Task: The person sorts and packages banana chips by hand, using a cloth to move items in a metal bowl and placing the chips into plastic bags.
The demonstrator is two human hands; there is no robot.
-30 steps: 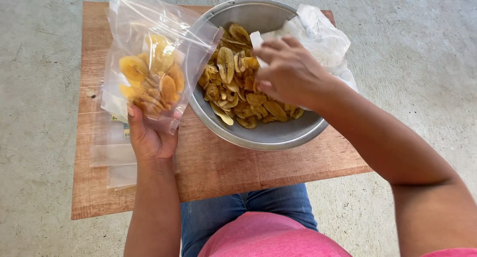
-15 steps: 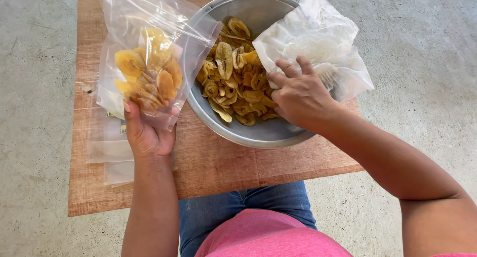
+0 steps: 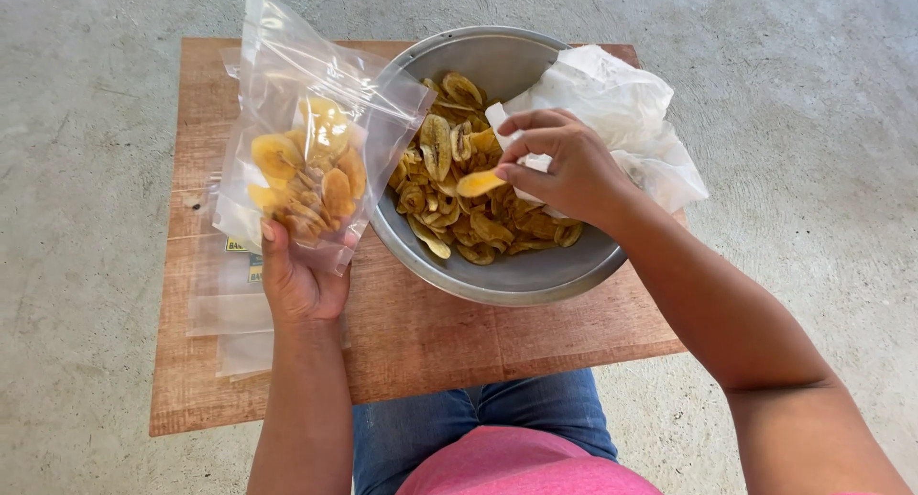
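Bag (image 3: 306, 160) part-filled in left hand (image 3: 298, 280); right hand (image 3: 564, 170) pinches one chip (image 3: 478, 182) over bowl (image 3: 516, 275) at three o'clock; many chips remain.

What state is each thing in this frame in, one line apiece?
Clear bag: open at the top, partly filled with chips, held upright.
Left hand: gripping the bag's bottom.
Right hand: over the bowl, pinching one chip.
Chip: lifted, between the fingers.
Metal bowl: on the board, holding loose chips.
White plastic sheet: crumpled over the bowl's far rim.
Empty bags: flat, stacked on the wooden board.
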